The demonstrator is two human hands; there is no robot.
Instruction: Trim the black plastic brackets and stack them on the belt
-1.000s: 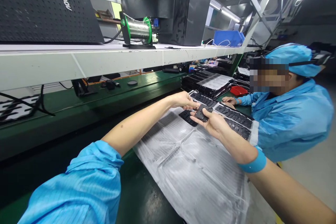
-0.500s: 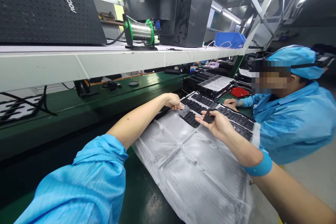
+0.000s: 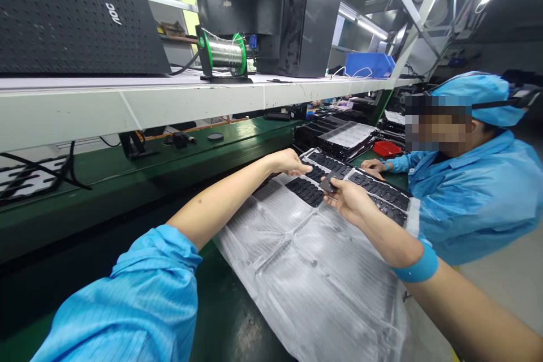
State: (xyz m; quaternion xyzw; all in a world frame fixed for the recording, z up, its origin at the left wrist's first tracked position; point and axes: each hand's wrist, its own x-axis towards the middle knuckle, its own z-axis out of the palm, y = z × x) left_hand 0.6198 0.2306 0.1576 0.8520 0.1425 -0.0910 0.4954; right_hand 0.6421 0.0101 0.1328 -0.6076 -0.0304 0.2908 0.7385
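Note:
My right hand (image 3: 351, 201) holds a thin, flat dark plate (image 3: 331, 181) between thumb and fingers, over a tray with rows of black parts (image 3: 306, 191). The plate's exact kind does not show. My left hand (image 3: 292, 162) hovers over the tray's far left part, just left of the plate and apart from it. Its fingers are curled and closed, the fingertips pointing right, and nothing shows in them. A translucent white sheet (image 3: 309, 271) covers the near part of the tray.
A co-worker in blue (image 3: 475, 192) sits at the right, a hand on the bench by a red bin (image 3: 386, 149). Stacked trays (image 3: 335, 133) stand behind. A white shelf edge (image 3: 190, 102) crosses above my arms, bearing monitors and a solder wire spool (image 3: 223, 54).
The dark plate that was in my left hand is now in my right hand. My left hand has moved slightly right, and my right fingers have closed on the plate.

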